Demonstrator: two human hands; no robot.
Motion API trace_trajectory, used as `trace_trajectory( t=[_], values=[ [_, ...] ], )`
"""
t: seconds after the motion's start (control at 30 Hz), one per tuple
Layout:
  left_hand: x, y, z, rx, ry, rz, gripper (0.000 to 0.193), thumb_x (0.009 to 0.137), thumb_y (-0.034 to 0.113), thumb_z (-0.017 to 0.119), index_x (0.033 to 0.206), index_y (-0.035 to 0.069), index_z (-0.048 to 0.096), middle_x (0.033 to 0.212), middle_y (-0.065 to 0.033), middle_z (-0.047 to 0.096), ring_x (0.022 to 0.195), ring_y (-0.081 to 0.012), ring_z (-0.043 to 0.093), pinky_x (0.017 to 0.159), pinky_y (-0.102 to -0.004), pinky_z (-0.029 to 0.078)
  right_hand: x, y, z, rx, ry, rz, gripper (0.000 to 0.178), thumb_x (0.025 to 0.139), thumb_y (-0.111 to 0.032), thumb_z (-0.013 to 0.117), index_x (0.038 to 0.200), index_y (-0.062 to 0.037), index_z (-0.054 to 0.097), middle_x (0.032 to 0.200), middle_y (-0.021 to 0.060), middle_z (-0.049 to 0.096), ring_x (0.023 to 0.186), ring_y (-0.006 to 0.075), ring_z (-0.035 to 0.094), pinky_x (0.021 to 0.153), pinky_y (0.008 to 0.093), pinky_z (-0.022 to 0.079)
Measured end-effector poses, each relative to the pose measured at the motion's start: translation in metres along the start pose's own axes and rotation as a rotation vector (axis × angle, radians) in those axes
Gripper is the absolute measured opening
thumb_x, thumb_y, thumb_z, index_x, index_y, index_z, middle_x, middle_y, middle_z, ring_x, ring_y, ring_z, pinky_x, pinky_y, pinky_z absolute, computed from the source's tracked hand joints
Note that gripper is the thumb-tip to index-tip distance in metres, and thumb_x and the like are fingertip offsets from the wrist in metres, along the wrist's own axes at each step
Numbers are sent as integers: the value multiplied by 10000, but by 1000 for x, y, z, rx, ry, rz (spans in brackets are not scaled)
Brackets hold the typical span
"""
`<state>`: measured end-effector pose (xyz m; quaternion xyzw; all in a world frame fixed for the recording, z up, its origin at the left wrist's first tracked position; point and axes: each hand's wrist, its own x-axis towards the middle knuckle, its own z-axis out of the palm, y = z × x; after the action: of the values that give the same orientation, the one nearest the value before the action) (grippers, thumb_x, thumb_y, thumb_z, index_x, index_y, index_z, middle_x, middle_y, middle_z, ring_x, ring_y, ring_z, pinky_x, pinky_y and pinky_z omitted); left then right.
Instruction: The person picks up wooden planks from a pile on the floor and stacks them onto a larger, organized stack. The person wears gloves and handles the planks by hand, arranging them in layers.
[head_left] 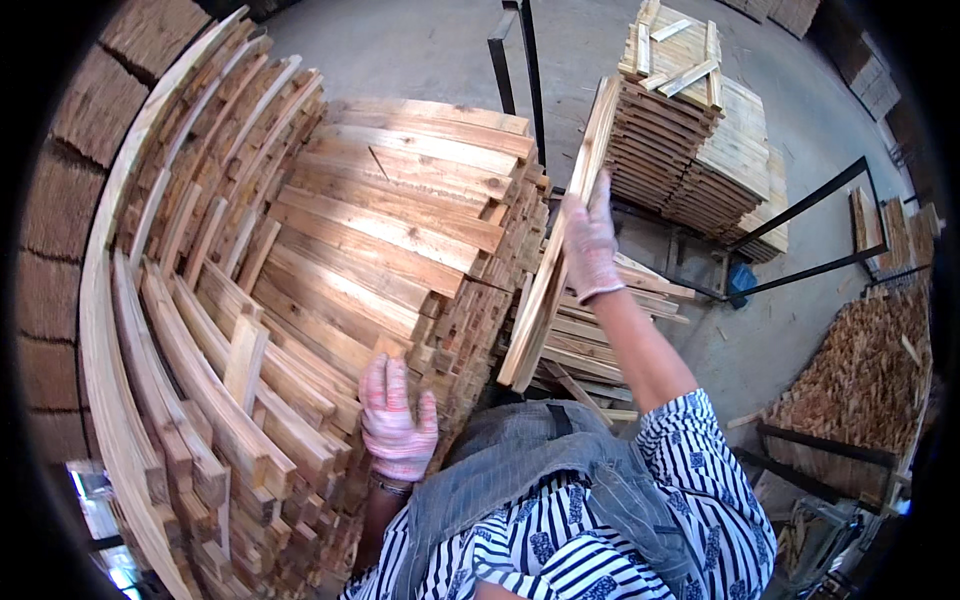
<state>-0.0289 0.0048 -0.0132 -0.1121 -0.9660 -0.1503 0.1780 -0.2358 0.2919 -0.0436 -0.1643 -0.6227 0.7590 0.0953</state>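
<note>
My right hand (592, 245), in a pale glove, grips a long light wooden board (546, 285) near its middle. The board stands at a slant beside the right end of the stack and may be more than one piece. My left hand (397, 418), also gloved, rests against the near ends of the stacked boards (350, 290). Its fingers are stretched out, the thumb stands apart, and no board is held in it. The stacked boards lie side by side in rough layers, with uneven ends.
More boards (210, 420) lean and lie in bundles at the left. Loose boards (580, 340) sit low behind my right forearm. A black metal frame (810, 205) and a blue object (741, 280) stand on the right. Farther back is a pile of slatted wood panels (670, 130).
</note>
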Motion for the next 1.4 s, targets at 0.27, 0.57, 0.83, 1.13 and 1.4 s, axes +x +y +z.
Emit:
trace_trajectory(
  t=[0.27, 0.57, 0.83, 1.13, 1.4],
  values=[
    [4, -9, 24, 132, -34, -44, 671, 940, 362, 603, 1462, -23, 429, 1370, -281, 531, 1231, -454, 523, 1071, -574, 385, 11, 71, 118, -593, 174, -28, 760, 1010, -252, 478, 1642, -140, 71, 1275, 312, 466, 944, 295, 573, 916, 450, 493],
    [22, -16, 23, 21, -52, 19, 730, 924, 293, 639, 1525, -9, 354, 1441, -303, 476, 1303, -487, 494, 1114, -541, 400, -26, 51, 112, -524, 178, -83, 791, 995, -203, 516, 1619, -26, 64, 1367, 290, 460, 1021, 314, 596, 926, 388, 535],
    [23, -12, 6, 7, -103, 48, 712, 816, 247, 727, 1420, -26, 468, 1353, -265, 536, 1257, -454, 524, 1100, -541, 415, -24, 16, 48, -425, -237, -557, 738, 944, -21, 580, 1602, -88, 253, 1522, 193, 408, 1350, 309, 459, 1156, 339, 368],
    [39, -14, -2, -108, -241, 7, 734, 806, 329, 723, 1406, -21, 487, 1356, -268, 529, 1294, -496, 489, 1120, -585, 367, 18, -51, 180, -1478, -1131, -875, 606, 916, -108, 636, 1482, -208, 444, 1143, 143, 624, 1032, 323, 663, 878, 444, 558],
    [35, -25, 2, -160, -265, -10, 686, 766, 398, 721, 1288, -24, 576, 1283, -246, 582, 1240, -476, 531, 1091, -586, 402, 60, -47, 289, -1675, -1555, -1088, 492, 978, -136, 546, 1441, -283, 468, 1127, 146, 655, 1010, 336, 704, 787, 456, 587]
  ],
)
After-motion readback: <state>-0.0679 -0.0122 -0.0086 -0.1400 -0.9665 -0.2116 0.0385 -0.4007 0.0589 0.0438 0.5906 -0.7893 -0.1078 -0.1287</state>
